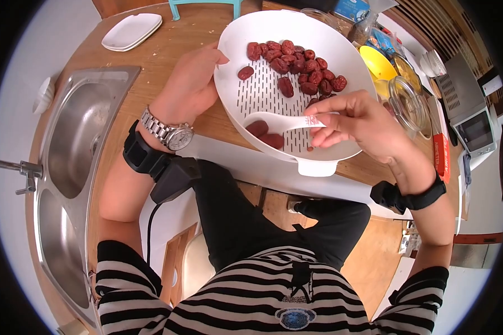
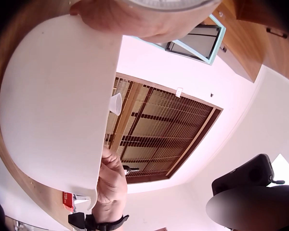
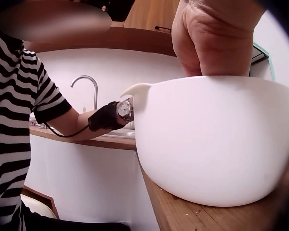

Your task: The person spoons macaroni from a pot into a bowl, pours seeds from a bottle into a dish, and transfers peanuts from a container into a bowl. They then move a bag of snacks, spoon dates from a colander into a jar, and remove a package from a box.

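A white colander [image 1: 246, 92] with a slotted floor stands on the wooden counter, tilted in the head view. Wrinkled red dates [image 1: 285, 87] lie heaped toward its far right side, and one sits alone at the left. My right hand [image 1: 363, 125] reaches over the near right rim and pinches the handle of a white spoon [image 1: 293, 124] bearing a red mark. Two smoother dark red dates [image 1: 273, 140] show at the spoon's bowl. At the left side, my left hand [image 1: 190, 84] holds the colander's rim. The right wrist view hides the right fingers behind the wall.
Left of the counter is a two-basin steel sink [image 1: 78, 139] with a faucet [image 1: 28, 170]. White plates [image 1: 131, 32] lie at the back left. To the right are a yellow bowl [image 1: 377, 62], a glass jar [image 1: 405, 100] and a red box [image 1: 441, 151].
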Demonstrator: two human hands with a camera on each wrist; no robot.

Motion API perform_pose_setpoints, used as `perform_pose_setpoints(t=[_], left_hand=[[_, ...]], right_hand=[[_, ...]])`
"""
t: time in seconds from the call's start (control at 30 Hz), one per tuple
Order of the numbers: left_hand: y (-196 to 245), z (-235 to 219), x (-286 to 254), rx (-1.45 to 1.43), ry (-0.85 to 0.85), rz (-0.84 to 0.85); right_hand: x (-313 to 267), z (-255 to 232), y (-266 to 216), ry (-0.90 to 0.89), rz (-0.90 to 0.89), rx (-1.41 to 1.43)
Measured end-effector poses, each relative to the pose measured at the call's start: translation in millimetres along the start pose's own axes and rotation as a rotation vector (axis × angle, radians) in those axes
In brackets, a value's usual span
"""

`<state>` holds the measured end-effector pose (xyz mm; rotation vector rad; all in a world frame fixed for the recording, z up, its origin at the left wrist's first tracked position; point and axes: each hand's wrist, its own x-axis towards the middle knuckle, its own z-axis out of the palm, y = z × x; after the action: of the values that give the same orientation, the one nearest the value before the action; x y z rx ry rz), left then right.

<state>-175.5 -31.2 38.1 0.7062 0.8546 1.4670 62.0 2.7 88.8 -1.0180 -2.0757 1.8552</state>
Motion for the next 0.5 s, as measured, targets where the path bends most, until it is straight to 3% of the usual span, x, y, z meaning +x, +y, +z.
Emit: perform_pose_setpoints(t=[0.37, 0.5], left_hand=[[1.3, 2.0, 0.3, -0.019, 0.051, -0.013], [4.2, 9.5, -4.5, -0.05, 0.078, -0.006]], right_hand=[[-27.0, -19.4, -0.3, -0.01, 0.035, 0.284], [-53.1, -33.6, -7.4, 0.154, -0.057, 0.394]])
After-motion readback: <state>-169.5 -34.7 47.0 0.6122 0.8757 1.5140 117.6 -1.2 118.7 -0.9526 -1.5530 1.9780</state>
